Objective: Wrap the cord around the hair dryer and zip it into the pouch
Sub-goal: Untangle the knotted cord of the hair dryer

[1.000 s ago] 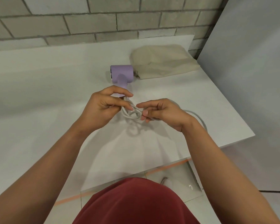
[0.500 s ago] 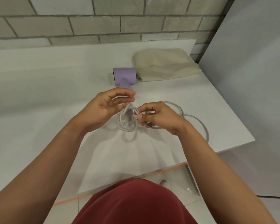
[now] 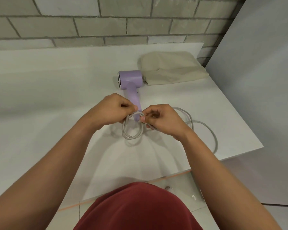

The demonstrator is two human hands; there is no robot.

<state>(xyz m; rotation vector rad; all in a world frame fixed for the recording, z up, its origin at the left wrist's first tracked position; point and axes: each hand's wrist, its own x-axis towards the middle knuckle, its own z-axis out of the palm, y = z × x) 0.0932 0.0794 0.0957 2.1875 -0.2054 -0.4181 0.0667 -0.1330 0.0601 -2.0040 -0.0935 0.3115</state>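
Observation:
A lilac hair dryer (image 3: 130,82) lies on the white table (image 3: 56,97), its handle pointing toward me. Its grey cord (image 3: 204,128) trails in loose curves to the right, near the table's edge. My left hand (image 3: 110,112) and my right hand (image 3: 161,120) both pinch the cord just below the handle's end, holding a small double loop (image 3: 132,130) that hangs between them. The beige pouch (image 3: 171,68) lies flat behind the dryer, touching its head; I cannot tell whether its zip is open.
A grey brick wall runs along the table's far side. A grey panel (image 3: 264,80) stands close at the right. The table's right edge (image 3: 239,120) slants near the trailing cord. Floor tiles show below the near edge.
Both hands have slid down toward the handle's end and closed tighter on the cord. The coil between them has opened into a rounder hanging loop.

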